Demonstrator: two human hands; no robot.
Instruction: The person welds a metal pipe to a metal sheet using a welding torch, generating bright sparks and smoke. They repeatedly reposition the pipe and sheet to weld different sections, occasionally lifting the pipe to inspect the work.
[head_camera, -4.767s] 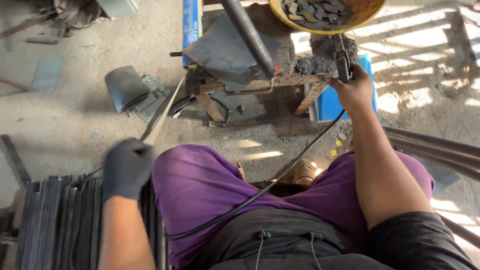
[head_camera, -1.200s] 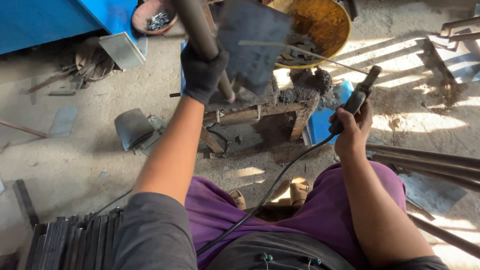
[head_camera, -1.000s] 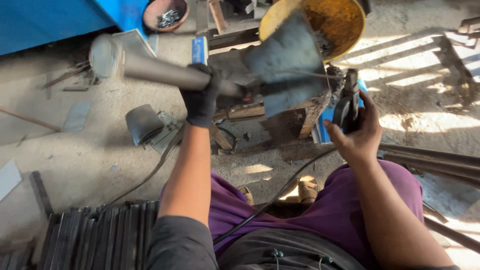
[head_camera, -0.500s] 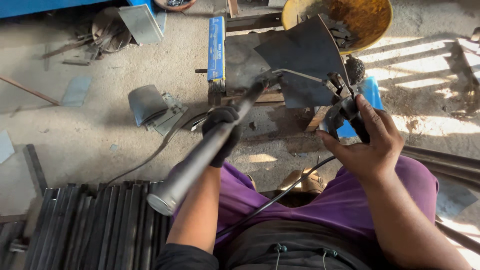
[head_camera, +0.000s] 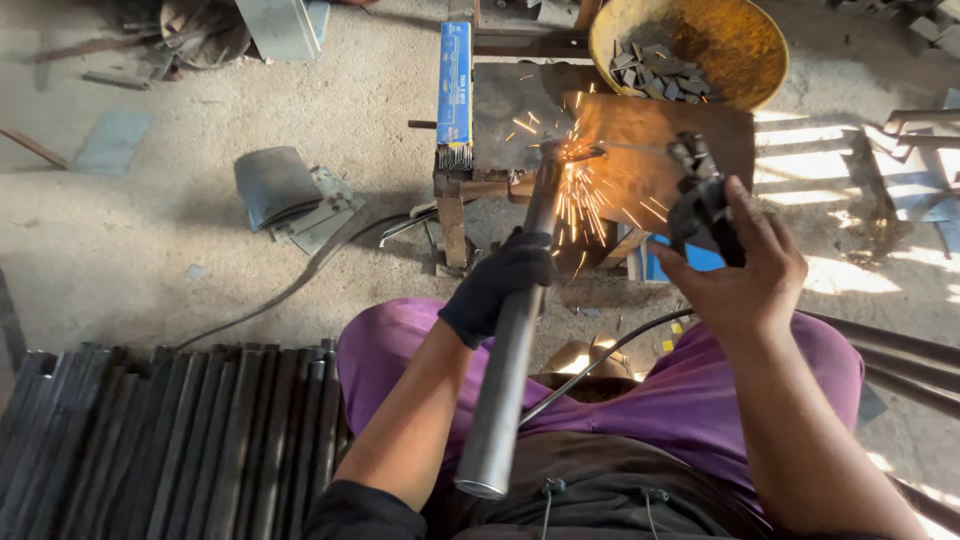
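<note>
Steel pipe: round, bare metal, hollow (open end visible toward the wearer). It lies across the lap, far end up against the dark metal plate on the small bench, where sparks fly at the joint.

Left hand, black glove: grip closed round the pipe approx. mid-length, fingers wrapped fully. Right hand, bare: grip closed on the electrode holder, rod reaching left to the spark point. Cable runs from the holder down across the lap.

Handling, judged from view:
- Pipe is rigid, no flex expected; likely moderately heavy, since one hand carries it w/ the lap sharing load.
- Smooth round surface, prob. slippery and prone to roll; a full wrap grip suits it, not fingertips.
- Far end will be hot near the weld. Take hold mid-length or nearer the open end, gloved hand only.
- Plate is thin, stiff, w/ sharp edges likely; hold by edges away from the joint.
- Bare right hand sits near the sparks: burn risk.

Nearby: yellow pan w/ small metal pieces behind the bench; blue electrode box on the bench's left edge; stack of dark flat bars on the floor at left.
</note>
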